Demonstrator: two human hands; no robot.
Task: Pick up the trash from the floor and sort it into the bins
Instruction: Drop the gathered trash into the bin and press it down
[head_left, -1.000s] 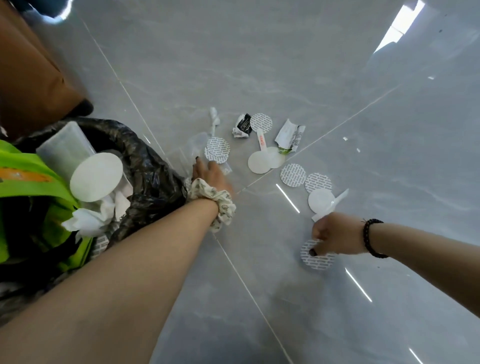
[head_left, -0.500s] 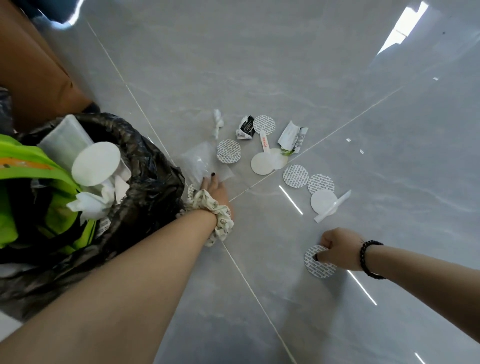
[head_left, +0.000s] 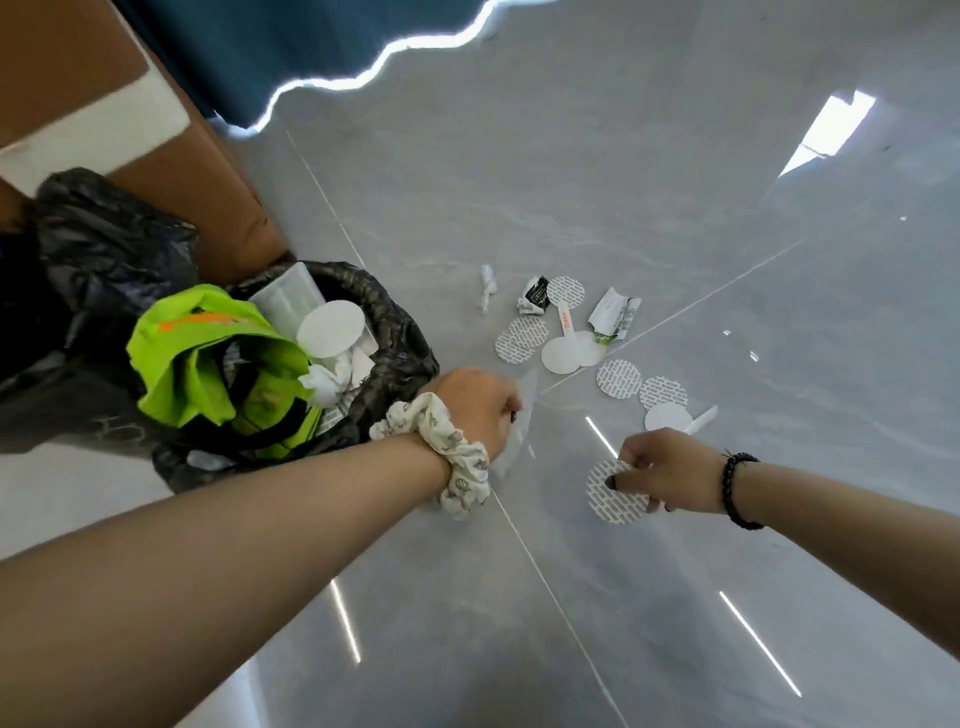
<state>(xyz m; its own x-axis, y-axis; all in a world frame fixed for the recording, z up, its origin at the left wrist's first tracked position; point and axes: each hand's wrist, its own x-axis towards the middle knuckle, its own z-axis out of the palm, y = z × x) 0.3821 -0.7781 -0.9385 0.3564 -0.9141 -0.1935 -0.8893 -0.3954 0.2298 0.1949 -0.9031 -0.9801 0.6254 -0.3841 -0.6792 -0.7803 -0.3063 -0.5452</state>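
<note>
My left hand (head_left: 475, 405), a scrunchie on its wrist, grips a clear plastic wrapper (head_left: 517, 431) just right of the black-bagged bin (head_left: 395, 332). My right hand (head_left: 662, 467) pinches a round printed foil seal (head_left: 613, 493), lifted off the grey floor. Several more round seals (head_left: 618, 378) lie on the tiles beyond my hands, with a white tab lid (head_left: 563, 353), a black and white wrapper (head_left: 535, 295), a torn white sachet (head_left: 615, 312) and a twisted white scrap (head_left: 487, 286).
The bin holds a lime green bag (head_left: 208, 358), a clear cup, a white disc and crumpled paper. A second black bag (head_left: 104, 244) sits behind it against a brown cardboard box (head_left: 83, 78). A blue curtain (head_left: 291, 47) hangs at the back.
My left hand has closed on the clear wrapper and drawn it back toward the bin. My right hand has lifted the printed seal off the floor. The camera has tilted up.
</note>
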